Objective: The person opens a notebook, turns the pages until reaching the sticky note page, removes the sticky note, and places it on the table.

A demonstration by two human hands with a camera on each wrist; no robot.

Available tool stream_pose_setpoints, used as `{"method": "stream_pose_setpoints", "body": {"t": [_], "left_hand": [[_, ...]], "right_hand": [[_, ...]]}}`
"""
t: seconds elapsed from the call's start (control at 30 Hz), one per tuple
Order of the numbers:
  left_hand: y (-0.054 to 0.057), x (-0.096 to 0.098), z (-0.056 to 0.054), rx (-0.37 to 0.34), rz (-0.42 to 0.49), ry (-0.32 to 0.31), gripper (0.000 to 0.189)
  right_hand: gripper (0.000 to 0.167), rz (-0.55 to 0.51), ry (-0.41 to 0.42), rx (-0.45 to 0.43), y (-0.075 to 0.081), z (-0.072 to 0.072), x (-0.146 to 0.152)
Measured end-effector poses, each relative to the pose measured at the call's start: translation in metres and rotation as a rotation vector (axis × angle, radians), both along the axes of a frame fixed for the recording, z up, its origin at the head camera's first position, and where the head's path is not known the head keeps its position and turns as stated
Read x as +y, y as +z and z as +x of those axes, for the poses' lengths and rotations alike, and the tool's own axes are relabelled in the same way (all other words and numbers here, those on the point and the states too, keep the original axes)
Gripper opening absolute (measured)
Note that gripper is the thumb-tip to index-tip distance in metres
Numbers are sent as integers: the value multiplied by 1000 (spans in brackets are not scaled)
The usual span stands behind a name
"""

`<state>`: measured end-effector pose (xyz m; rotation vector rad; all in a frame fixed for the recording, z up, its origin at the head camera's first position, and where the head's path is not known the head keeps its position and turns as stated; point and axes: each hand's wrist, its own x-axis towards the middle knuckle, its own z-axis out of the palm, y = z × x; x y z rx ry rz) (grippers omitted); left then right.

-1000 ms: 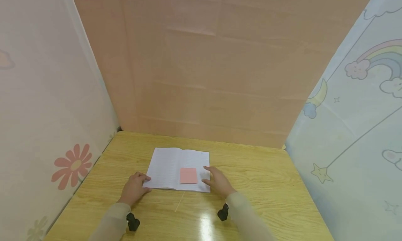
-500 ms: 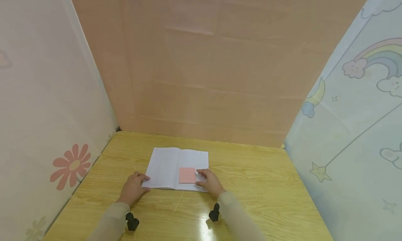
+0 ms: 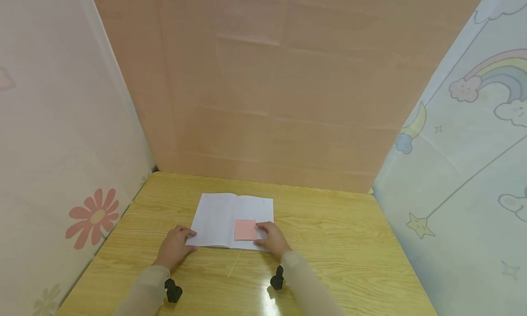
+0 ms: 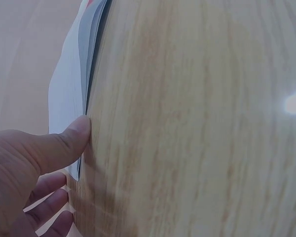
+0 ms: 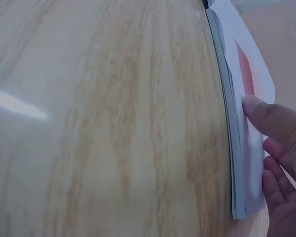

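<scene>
An open lined notebook lies on the table with its pages facing up. On its right page sits a square pink sticky note pad; in the right wrist view the pink paper appears as a narrow strip. My left hand rests at the notebook's near left corner, thumb against the near page edge and fingers by the left side. Over the right page is my right hand, thumb and forefinger spread at the pink pad's right edge; I cannot tell how firmly they touch it.
Beneath everything is a wood-grain table. A thin pale strip lies in front of the notebook. A tan backdrop stands behind, with printed curtains at both sides. Each wrist bears a small black device.
My right hand has moved left from the notebook's right edge to the pink pad. The left hand stays at the corner, and the pad looks unmoved on the page.
</scene>
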<state>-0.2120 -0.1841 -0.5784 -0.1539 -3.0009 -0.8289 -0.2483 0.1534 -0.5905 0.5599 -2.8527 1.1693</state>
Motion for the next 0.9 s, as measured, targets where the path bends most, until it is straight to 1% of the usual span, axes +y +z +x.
{"method": "stream_pose_setpoints", "body": {"t": [0.1,0.23,0.47,0.67,0.9], "left_hand": [[0,0,-1,-5,5,-2,35],[-1,-1,-1,-8,8,-1,35],[-4,-1,-2,-11,6,6,36],[-2,-1,-2,-9,7,8,36],[0,0,-1,-16,13,13,36]], "right_hand": [[50,27,-19,-5,0,-1,-1],[50,29,-35,-44,2,-2,-3],[42,59,-34,-41,3,-2,-4],[33,39,-45,-39,3,-2,-5],[29,24,-65,-47,2,-2,-7]]}}
